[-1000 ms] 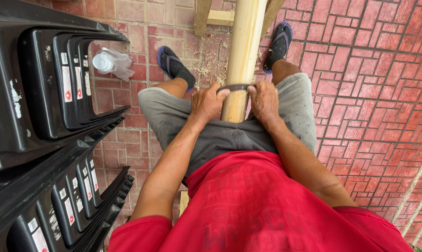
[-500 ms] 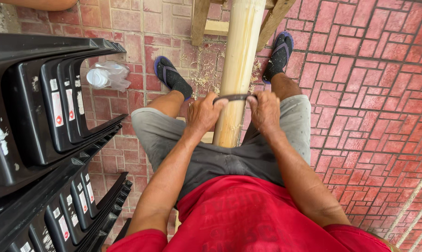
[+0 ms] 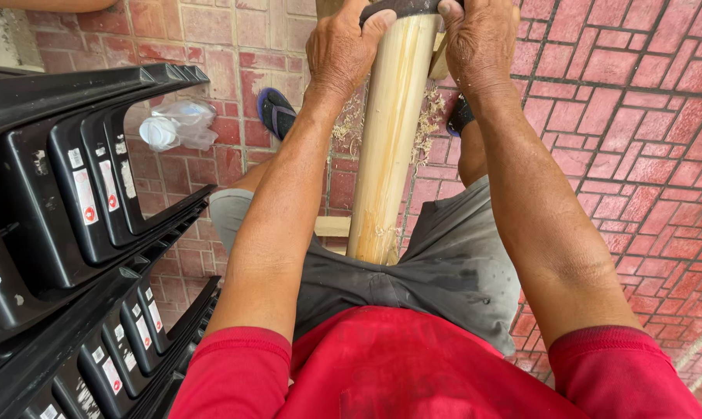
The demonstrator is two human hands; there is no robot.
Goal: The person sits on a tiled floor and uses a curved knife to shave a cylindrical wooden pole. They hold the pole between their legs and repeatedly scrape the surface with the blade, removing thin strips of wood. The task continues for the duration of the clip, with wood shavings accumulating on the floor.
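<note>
A pale, peeled wooden pole point(image 3: 387, 140) runs from between my legs up and away over the red brick floor. Across it, at the top edge of the view, lies a dark curved blade point(image 3: 404, 8). My left hand point(image 3: 345, 46) grips the blade's left end and my right hand point(image 3: 479, 43) grips its right end, one on each side of the pole. Both arms are stretched forward. Wood shavings point(image 3: 428, 124) lie on the bricks beside the pole. I wear grey shorts and a red shirt.
A stack of black plastic chairs point(image 3: 64, 209) stands close at my left. A crumpled clear plastic bag point(image 3: 172, 124) lies on the bricks behind it. My left foot wears a dark sandal point(image 3: 275, 111). A wooden frame piece point(image 3: 331, 226) sits under the pole.
Both hands have pushed the blade away from my body, far up along the pole. My arms went from bent to stretched, and the view leaned forward.
</note>
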